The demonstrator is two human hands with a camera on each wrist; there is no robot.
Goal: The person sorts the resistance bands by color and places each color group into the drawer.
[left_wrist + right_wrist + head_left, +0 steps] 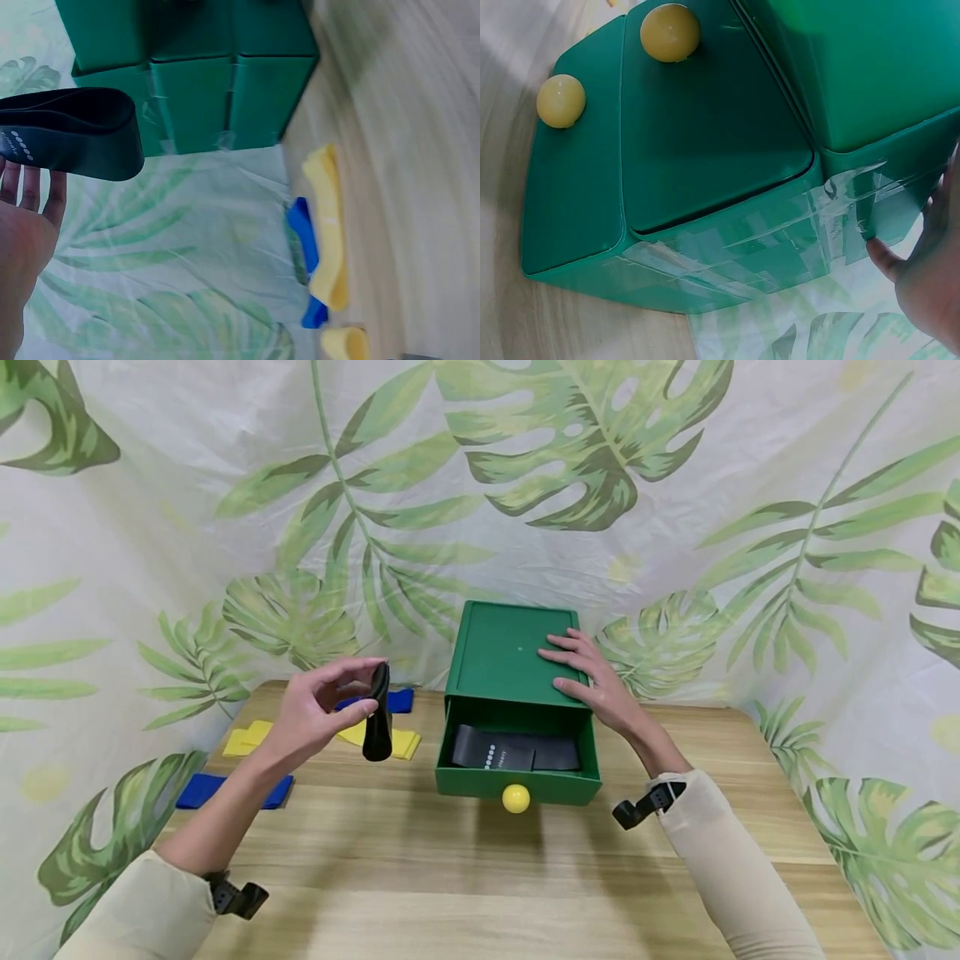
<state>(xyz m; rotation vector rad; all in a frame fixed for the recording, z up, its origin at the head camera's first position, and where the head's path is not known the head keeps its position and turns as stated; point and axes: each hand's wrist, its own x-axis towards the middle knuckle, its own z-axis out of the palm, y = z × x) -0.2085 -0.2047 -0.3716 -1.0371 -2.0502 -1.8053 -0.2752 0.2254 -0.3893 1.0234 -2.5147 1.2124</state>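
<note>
Left of the green drawer cabinet (498, 652), my left hand (318, 706) pinches a folded black resistance band (380, 727) between thumb and fingers. The left wrist view shows this band (90, 139) as a flattened loop with pale dots printed on it. The cabinet's top drawer (476, 783) is pulled out, its yellow ball knob (516, 798) facing me. Inside lies another black resistance band (517, 750), marked "Heavy". My right hand (596, 681) rests on the cabinet's top at the right edge, fingers spread. In the right wrist view its thumb touches the cabinet's side.
On the wooden table (420, 885), yellow bands (393, 742) and blue bands (273, 792) lie to the left. Two lower drawers with yellow knobs (670, 33) are closed. Clear tape (765, 247) runs along the cabinet's side. A leaf-patterned cloth (405, 510) hangs behind the table.
</note>
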